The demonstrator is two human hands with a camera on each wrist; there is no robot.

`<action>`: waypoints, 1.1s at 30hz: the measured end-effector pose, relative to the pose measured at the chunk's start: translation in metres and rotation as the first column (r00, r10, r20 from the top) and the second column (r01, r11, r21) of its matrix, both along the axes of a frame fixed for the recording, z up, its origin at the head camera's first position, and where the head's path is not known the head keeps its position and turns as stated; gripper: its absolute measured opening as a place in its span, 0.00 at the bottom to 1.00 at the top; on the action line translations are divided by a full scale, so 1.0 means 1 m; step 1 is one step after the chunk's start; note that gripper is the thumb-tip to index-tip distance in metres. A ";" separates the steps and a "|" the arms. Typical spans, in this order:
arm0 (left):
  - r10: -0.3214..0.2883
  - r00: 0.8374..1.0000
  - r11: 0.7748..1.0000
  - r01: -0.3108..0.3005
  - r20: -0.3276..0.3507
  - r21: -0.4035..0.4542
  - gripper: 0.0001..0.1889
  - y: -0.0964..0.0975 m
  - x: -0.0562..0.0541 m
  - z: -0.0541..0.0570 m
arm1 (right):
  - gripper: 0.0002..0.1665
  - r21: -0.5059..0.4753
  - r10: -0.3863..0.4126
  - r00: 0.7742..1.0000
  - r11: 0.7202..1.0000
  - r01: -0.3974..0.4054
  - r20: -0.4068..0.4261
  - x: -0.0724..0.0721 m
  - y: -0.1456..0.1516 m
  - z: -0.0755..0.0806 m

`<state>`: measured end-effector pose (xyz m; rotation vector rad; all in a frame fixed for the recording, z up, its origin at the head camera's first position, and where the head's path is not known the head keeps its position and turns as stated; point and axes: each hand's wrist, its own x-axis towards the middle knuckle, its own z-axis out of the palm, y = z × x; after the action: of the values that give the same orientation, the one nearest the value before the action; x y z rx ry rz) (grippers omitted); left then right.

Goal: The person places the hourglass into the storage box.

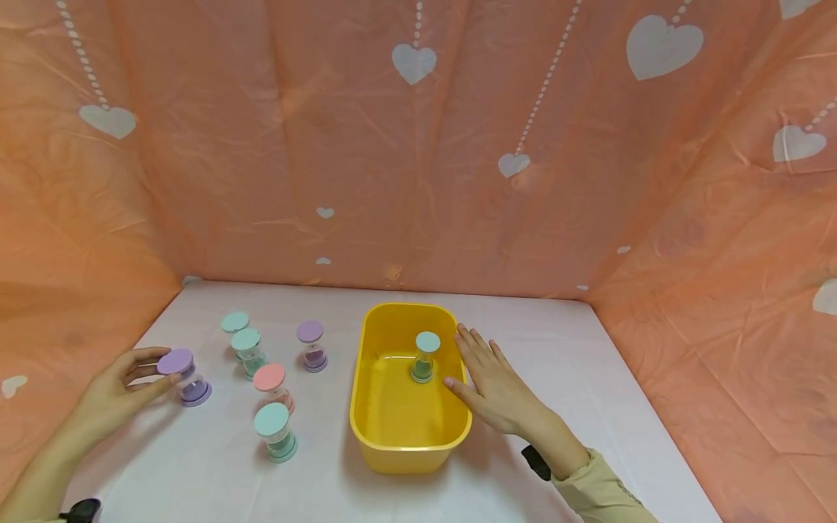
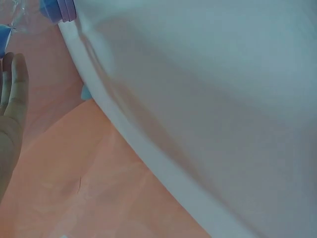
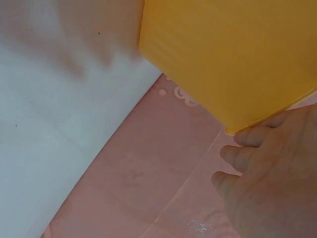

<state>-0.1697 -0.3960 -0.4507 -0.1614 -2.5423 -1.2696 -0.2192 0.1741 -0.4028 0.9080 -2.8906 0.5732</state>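
Note:
At the table's left side, my left hand [image 1: 116,392] holds a purple-capped hourglass [image 1: 186,376] between thumb and fingers at its top cap. Part of that hourglass [image 2: 65,9] shows in the upper left corner of the left wrist view, above the fingers. My right hand [image 1: 500,388] lies with straight fingers along the right rim of a yellow tub [image 1: 410,459]. In the right wrist view its fingertips [image 3: 253,136] are right at the tub's edge. Inside the tub stands one mint-green hourglass [image 1: 423,359].
Between the left hand and the tub stand several more hourglasses: a purple one [image 1: 312,347], a pink one [image 1: 273,386], a mint one [image 1: 276,433] in front and two mint ones behind, the nearer mint one [image 1: 249,352] overlapping the other. An orange cloth [image 1: 392,181] with hearts surrounds the white table [image 1: 549,341].

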 end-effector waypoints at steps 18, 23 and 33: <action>0.002 1.000 0.992 -0.005 0.024 0.126 0.25 0.005 0.002 0.002 | 0.47 0.004 0.001 1.000 1.000 -0.001 -0.005 0.000 0.000 0.000; 0.031 1.000 0.990 -0.031 0.007 0.141 0.26 0.010 0.003 0.012 | 0.47 0.003 0.000 1.000 1.000 0.000 -0.004 0.000 0.000 0.000; 0.044 0.992 0.979 -0.019 -0.119 0.204 0.31 0.030 -0.001 0.042 | 0.47 -0.003 0.002 1.000 1.000 -0.002 0.002 0.001 -0.001 0.000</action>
<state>-0.1708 -0.3660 -0.4089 -0.1498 -2.2873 -1.4497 -0.2185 0.1735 -0.4025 0.9099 -2.8908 0.5784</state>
